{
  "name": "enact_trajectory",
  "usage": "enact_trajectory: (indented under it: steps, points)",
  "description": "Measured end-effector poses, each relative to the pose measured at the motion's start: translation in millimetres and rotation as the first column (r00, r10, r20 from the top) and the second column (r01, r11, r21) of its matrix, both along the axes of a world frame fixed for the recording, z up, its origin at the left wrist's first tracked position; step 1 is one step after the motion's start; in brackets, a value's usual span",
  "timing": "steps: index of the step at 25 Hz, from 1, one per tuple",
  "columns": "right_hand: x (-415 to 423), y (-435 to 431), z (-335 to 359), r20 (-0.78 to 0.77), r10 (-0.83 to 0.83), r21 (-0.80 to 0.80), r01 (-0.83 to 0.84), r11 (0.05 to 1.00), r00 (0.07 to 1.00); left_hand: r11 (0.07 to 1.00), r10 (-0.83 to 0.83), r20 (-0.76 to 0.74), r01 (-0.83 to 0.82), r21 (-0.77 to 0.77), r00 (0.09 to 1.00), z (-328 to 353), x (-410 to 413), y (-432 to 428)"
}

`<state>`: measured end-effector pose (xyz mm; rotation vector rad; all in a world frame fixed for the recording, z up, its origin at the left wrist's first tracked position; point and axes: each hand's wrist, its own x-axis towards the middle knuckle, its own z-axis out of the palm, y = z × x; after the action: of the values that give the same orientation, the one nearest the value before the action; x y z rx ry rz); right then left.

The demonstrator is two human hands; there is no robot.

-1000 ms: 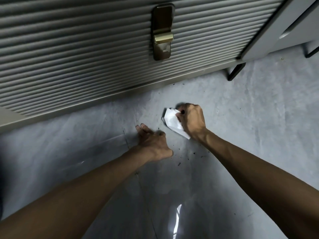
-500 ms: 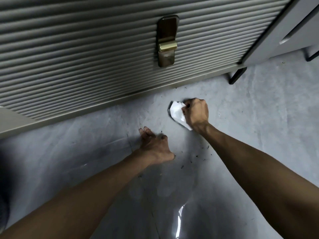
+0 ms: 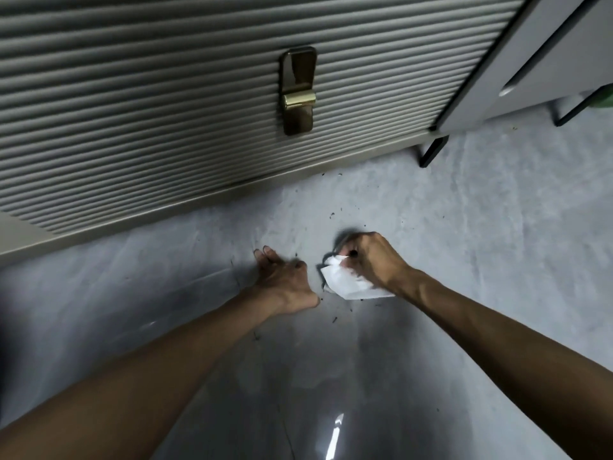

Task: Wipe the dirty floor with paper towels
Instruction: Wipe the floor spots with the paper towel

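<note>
The right hand (image 3: 371,260) is clutching the crumpled paper towel (image 3: 348,285) against the floor (image 3: 464,227) near the flat, empty left hand (image 3: 285,280), and the towel, light, soft and likely tearable, is probably handling best bunched.

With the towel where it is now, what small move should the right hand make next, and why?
Probably slide the paper towel, gripped in the right hand, a little forward toward the ribbed cabinet: dark specks lie on the floor just ahead of it, unwiped. The left hand rests on the floor as a brace.
</note>
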<state>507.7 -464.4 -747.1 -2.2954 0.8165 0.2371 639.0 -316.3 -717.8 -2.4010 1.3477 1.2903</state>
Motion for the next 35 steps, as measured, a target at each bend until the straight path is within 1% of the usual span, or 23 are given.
enact_trajectory:
  steps: [1, 2, 3, 4, 5, 6, 7, 9, 10, 15, 20, 25, 29, 31, 34, 35]
  points:
    - [0, -5, 9, -0.017, 0.053, 0.047, -0.052, 0.998, 0.998, 1.0, 0.011, 0.008, -0.011, 0.003, 1.0, 0, -1, 0]
    - [3, -10, 18, -0.018, 0.052, 0.088, -0.05, 0.995, 0.998, 1.0, 0.016, 0.016, -0.016, 0.003, 1.0, -1, -1, -1]
    - [8, -14, 23, 0.015, -0.007, 0.097, 0.006, 0.995, 1.0, 1.0, 0.017, 0.025, -0.017, 0.0, 1.0, -1, -2, -2]
    - [16, -21, 24, 0.064, -0.124, 0.074, 0.12, 0.99, 0.99, 1.0, 0.017, 0.029, -0.017, 0.004, 0.999, -3, -2, -2]
    - [26, -29, 22, 0.116, -0.256, 0.025, 0.254, 0.967, 0.96, 1.0, 0.02, 0.028, -0.02, 0.008, 0.999, -5, -2, -2]
    - [35, -36, 15, 0.14, -0.352, -0.043, 0.361, 0.932, 0.925, 1.0, 0.024, 0.023, -0.024, 0.014, 0.999, -8, -2, -2]
    - [44, -42, 6, 0.136, -0.394, -0.104, 0.409, 0.907, 0.909, 1.0, 0.02, 0.022, -0.02, 0.015, 1.0, -9, -2, -2]
    - [56, -47, -11, 0.091, -0.395, -0.179, 0.405, 0.897, 0.914, 1.0, 0.007, 0.031, -0.008, 0.006, 1.0, -11, -2, -2]
    - [61, -46, -16, 0.082, -0.378, -0.184, 0.387, 0.904, 0.922, 1.0, 0.003, 0.038, -0.003, -0.003, 0.999, -11, -2, -3]
    - [66, -46, -19, 0.098, -0.29, -0.141, 0.301, 0.943, 0.952, 1.0, 0.003, 0.035, -0.003, 0.007, 0.999, -9, -3, -2]
    - [65, -50, -19, 0.08, -0.272, -0.124, 0.281, 0.952, 0.959, 1.0, 0.006, 0.02, -0.006, 0.016, 1.0, -13, -3, -2]
    - [67, -52, -18, 0.083, -0.333, -0.113, 0.341, 0.933, 0.939, 1.0, 0.011, 0.001, -0.011, 0.025, 1.0, -11, -2, -1]
    - [66, -53, -19, 0.106, -0.385, -0.065, 0.392, 0.917, 0.917, 0.999, 0.009, -0.004, -0.009, 0.031, 1.0, -10, -1, -1]
    - [66, -54, -21, 0.139, -0.426, -0.036, 0.434, 0.9, 0.894, 0.999, 0.004, -0.005, -0.004, 0.033, 1.0, -9, -1, -1]
    - [64, -53, -23, 0.196, -0.517, 0.011, 0.525, 0.851, 0.833, 1.0, -0.002, 0.001, 0.002, 0.03, 1.0, -10, -2, -2]
    - [63, -53, -23, 0.194, -0.514, 0.021, 0.52, 0.854, 0.836, 1.0, -0.002, 0.005, 0.002, 0.029, 1.0, -10, -2, -2]
